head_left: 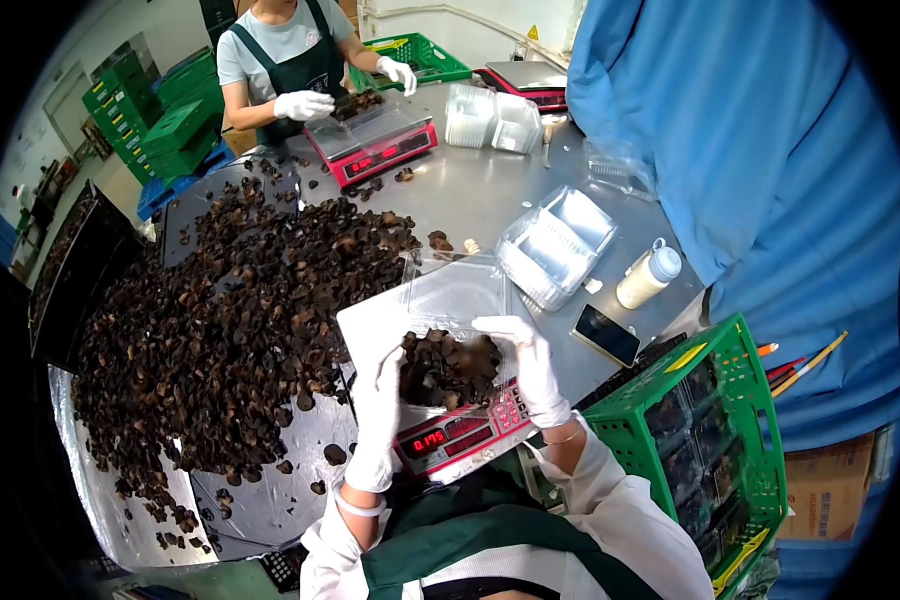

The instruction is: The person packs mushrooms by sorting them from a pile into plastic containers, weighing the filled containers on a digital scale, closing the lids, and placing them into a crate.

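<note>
I observe the left hand and right hand, both gloved, with fingers extended along opposite sides of a clear tray; I cannot tell whether either one grips it. The tray, filled with dark fungus pieces, sits on the scale at the near edge of the bench. A clear lid lies open behind it. Caution: downward pressure from either hand may falsify the reading on the display. Pieces protruding above the rim may obstruct the lid or drop onto the scale. Uneven force from the hands may tilt the tray and spill its contents toward the near edge. Inventory: I count one filled tray between the hands; three scales, including one before a co-worker at the far edge and one at the far right corner; two groups of stacked trays toward the right; one bottle and one phone by the right edge; and one green crate of packed boxes beyond that edge. The heap covering the left side contains too many pieces to count.
</note>
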